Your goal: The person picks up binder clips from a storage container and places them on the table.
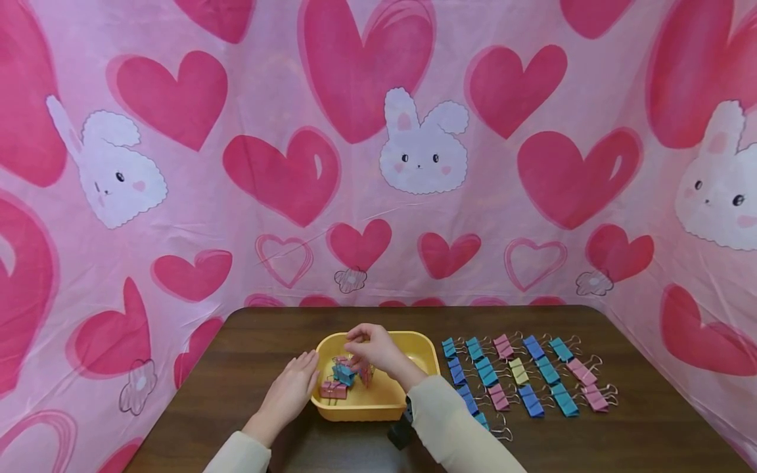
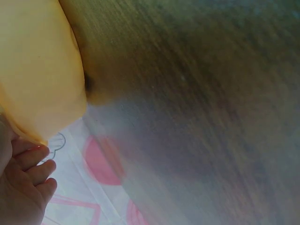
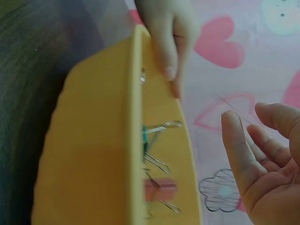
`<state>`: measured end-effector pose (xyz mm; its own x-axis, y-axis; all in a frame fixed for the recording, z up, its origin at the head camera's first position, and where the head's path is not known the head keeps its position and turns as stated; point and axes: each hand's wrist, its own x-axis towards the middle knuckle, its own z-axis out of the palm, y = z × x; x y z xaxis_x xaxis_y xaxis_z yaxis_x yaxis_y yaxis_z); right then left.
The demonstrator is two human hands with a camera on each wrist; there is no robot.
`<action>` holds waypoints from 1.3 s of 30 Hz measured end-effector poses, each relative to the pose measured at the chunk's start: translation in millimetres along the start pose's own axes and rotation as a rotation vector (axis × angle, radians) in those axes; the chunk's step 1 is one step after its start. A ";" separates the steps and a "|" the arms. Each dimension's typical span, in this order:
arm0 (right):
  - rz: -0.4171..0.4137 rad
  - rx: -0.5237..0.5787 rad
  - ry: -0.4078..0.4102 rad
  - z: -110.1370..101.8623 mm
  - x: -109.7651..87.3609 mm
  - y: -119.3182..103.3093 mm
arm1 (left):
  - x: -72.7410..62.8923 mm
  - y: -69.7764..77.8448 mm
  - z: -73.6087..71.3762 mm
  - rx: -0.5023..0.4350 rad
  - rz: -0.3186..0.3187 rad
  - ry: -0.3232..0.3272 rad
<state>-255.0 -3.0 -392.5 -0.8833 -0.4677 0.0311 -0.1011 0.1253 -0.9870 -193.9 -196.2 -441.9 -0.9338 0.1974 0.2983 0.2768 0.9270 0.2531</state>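
A yellow plastic basin (image 1: 384, 397) stands on the table with several binder clips in its left part, among them a pink clip (image 1: 334, 390) and a teal clip (image 1: 343, 374). Above these clips is my right hand (image 1: 375, 351), its fingers spread and bent a little. In the right wrist view nothing lies between the fingers (image 3: 236, 140). My left hand (image 1: 290, 387) rests at the basin's left rim with its fingers fairly straight; the left wrist view has its fingertips (image 2: 40, 171) right by the rim. Another pink clip (image 1: 365, 376) shows just under the right hand, partly covered.
To the basin's right, rows of blue, teal, pink and yellow binder clips (image 1: 519, 372) lie on the dark wooden table (image 1: 260, 335). A black object (image 1: 402, 431) shows beneath the right wrist. Pink cloth (image 1: 355, 197) with hearts and rabbits hangs behind and at both sides.
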 end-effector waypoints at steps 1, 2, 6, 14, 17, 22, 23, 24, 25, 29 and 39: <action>0.004 -0.005 -0.001 3.2 1.3 1.4 | 0.0 -0.1 0.1 0.001 0.004 0.006; 0.006 -0.008 -0.002 6.2 2.3 2.9 | 0.0 -0.1 0.1 0.003 0.008 0.011; 0.033 -0.010 0.007 16.7 6.3 9.8 | -0.1 -0.4 0.6 0.009 0.016 0.023; 0.075 0.004 0.037 29.1 11.7 18.7 | -0.6 -0.8 1.0 0.017 0.036 0.041; 0.095 0.022 0.037 31.8 12.7 20.7 | -0.9 -0.8 1.1 0.021 0.048 0.050; 0.124 0.025 0.044 34.7 13.0 22.3 | -1.4 -0.3 0.7 0.017 0.059 0.058; 0.128 0.019 0.047 35.2 13.0 22.9 | -1.5 0.0 0.4 0.017 0.059 0.058; 0.131 0.016 0.050 35.7 13.0 23.4 | -1.5 0.0 0.5 0.018 0.059 0.059; 0.134 0.012 0.053 36.1 13.2 24.3 | -1.6 0.1 0.4 0.018 0.059 0.058; 0.144 -0.003 0.056 36.9 13.6 26.5 | -1.5 0.1 0.6 0.021 0.059 0.053; 0.137 -0.034 0.091 31.0 13.0 32.0 | -0.7 -1.3 1.0 0.012 0.047 0.047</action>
<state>-255.5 -32.2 -428.5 -0.9277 -0.3629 -0.0875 0.0090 0.2126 -0.9771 -193.9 -197.2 -443.3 -0.9081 0.2262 0.3525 0.3174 0.9208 0.2268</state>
